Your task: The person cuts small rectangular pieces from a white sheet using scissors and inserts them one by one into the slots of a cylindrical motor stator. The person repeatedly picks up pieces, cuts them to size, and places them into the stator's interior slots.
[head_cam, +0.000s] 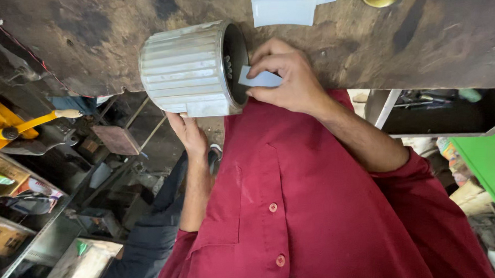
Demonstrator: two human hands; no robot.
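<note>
Left hand (188, 132) gripped ribbed motor housing (187, 68) from below at table (371, 44) edge; right hand (285, 74) pinched grey insulation strip (259, 78) at its open bore

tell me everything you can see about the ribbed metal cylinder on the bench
The ribbed metal cylinder is a dull silver-grey housing with lengthwise fins, lying on its side at the edge of the stained workbench. Its dark, hollow open end faces the right hand, which holds a pale strip at the opening. The left hand supports it from below.
</note>
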